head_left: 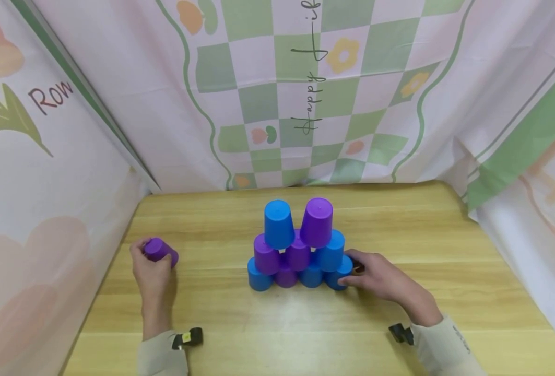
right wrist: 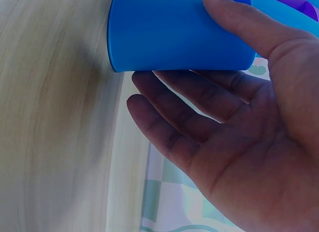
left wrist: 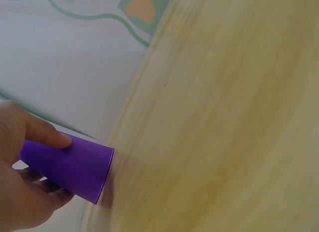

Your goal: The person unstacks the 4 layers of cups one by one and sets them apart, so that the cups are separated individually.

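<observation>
The left hand (head_left: 151,274) pinched a purple cup (left wrist: 75,164) between thumb and fingers, while the right hand (head_left: 381,275), fingers spread, touched the stack's (head_left: 298,256) lower-right blue cup (head_left: 335,280) with its thumb.

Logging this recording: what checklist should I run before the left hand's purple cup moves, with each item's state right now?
1. Left hand has a hold on the purple cup: ok, gripped between thumb and fingers.
2. Bottom row complete under the middle row: ok, four cups carry three.
3. Top blue cup and top purple cup mouth down: ok.
4. Right hand off the stack: not ok, it touches the bottom row's rightmost blue cup.
5. Gap between the top two cups narrow enough to bridge: cannot tell.
</observation>
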Demonstrator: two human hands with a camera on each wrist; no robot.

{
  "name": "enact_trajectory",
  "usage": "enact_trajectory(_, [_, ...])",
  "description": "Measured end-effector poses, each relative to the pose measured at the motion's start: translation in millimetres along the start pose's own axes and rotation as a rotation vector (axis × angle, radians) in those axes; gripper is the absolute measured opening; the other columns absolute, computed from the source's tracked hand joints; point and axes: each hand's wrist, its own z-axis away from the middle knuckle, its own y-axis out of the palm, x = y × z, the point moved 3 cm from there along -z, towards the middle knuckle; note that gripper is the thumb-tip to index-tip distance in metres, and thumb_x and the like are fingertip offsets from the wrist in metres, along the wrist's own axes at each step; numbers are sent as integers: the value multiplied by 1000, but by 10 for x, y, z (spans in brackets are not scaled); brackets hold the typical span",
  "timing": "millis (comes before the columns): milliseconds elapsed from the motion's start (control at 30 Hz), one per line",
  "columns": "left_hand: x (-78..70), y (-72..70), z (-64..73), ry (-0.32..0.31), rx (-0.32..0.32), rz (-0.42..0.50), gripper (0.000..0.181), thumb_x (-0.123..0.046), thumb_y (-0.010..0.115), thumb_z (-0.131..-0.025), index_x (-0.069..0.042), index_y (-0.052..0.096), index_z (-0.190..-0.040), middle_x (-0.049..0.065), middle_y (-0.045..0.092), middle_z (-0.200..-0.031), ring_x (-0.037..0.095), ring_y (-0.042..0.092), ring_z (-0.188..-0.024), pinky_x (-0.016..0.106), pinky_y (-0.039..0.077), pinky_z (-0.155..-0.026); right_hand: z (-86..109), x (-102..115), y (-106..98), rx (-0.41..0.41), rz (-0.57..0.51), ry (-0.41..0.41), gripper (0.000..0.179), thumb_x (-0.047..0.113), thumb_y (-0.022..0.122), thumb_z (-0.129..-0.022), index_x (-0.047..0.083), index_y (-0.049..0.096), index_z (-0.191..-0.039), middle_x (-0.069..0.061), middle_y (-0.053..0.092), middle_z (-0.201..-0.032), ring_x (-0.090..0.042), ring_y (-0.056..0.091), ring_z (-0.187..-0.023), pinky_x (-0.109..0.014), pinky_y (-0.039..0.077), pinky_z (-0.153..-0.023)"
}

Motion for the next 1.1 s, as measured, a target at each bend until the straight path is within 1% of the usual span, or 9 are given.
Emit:
enact_trajectory(100, [-10, -4, 4, 5, 1, -20, 74, 21, 57, -83, -4, 37, -150, 27, 38, -162, 46, 36, -152, 62, 31, -125, -2, 4, 2, 5, -1, 9, 42, 32, 79, -95, 8, 65, -127, -3, 73, -111, -19, 68, -100, -46, 62, -90])
enact_trajectory(300, [-20, -9, -1, 50, -7, -57, 73, 22, 58, -80, 0, 39, -147, 32, 40, -159, 49, 38, -150, 61, 33, -125, 0, 12, 1, -3, 4, 2, 44, 32, 80, -95, 7, 65, -128, -4, 74, -113, -19, 69, -101, -46, 63, -91])
enact_trajectory(667, [-43, -14, 6, 49, -8, -54, 75, 20, 60, -80, -2, 39, -148, 31, 41, -158, 47, 39, -149, 61, 33, -125, -4, 2, 2, -12, 4, -15, 43, 33, 80, -95, 8, 66, -127, -4, 74, -112, -20, 70, -102, -46, 63, -91])
enact_trajectory(733, [-62, -18, 18, 50, -10, -47, 77, 20, 60, -80, -2, 39, -150, 29, 41, -159, 46, 38, -150, 60, 32, -126, -5, -1, 6, -11, 5, -16, 42, 33, 80, -95, 8, 66, -127, -3, 74, -111, -19, 69, -101, -46, 63, -90])
enact_trajectory(800, [-93, -24, 32, 64, -20, -47, 78, 20, 61, -81, -2, 39, -152, 27, 41, -160, 44, 38, -151, 59, 29, -128, -6, -4, 10, -10, 6, -14, 42, 33, 80, -95, 9, 66, -126, -2, 74, -110, -19, 69, -101, -46, 63, -90])
enact_trajectory(867, [-132, -32, 43, 91, -39, -51, 77, 18, 62, -82, -2, 40, -152, 25, 42, -160, 43, 37, -152, 57, 26, -129, -5, -5, 13, -6, 4, -9, 42, 33, 80, -95, 9, 66, -126, -2, 74, -110, -19, 69, -101, -46, 62, -90])
enact_trajectory(967, [-212, -45, 64, 121, -67, -65, 72, 11, 65, -87, -3, 42, -153, 20, 43, -161, 40, 34, -154, 57, 19, -131, -2, -6, 15, -3, 2, -1, 43, 32, 80, -95, 9, 66, -127, -3, 74, -111, -20, 69, -101, -46, 62, -91])
enact_trajectory(1100, [-333, -46, 103, 128, -78, -51, 66, 1, 66, -93, -8, 45, -154, 13, 42, -164, 33, 30, -157, 57, 13, -132, 6, -6, 11, 0, 2, 3, 43, 32, 79, -95, 8, 65, -128, -3, 74, -112, -19, 69, -101, -46, 63, -91])
